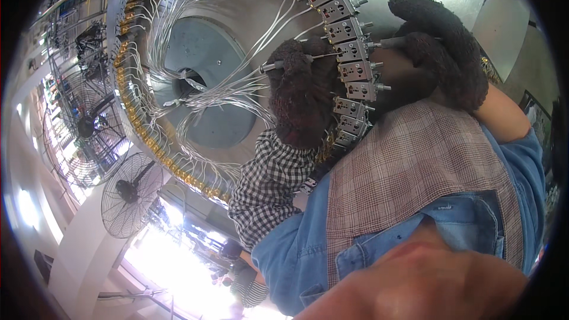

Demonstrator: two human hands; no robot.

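A curved row of small metal box-shaped units (352,52) with protruding threaded shafts runs beside my hands. My left hand (302,92), in a dark knitted glove and checked sleeve, closes round a thin screwdriver (323,56). Its slim shaft points at the face of one box, and its tip meets that box or lies very near it. On the row's other side, my right hand (441,53), gloved too, has its fingers curled round a grey rod-like tool (392,42). That tool lines up with the shaft of the same box. The gloves hide most of both tools.
White wires (231,92) gather in bundles over a round grey disc (207,124) with a central hole. Brass-coloured fittings (142,127) line the curved rim. Beyond stand wire-caged fans (127,192). Another person's striped sleeve (249,287) shows at the bottom.
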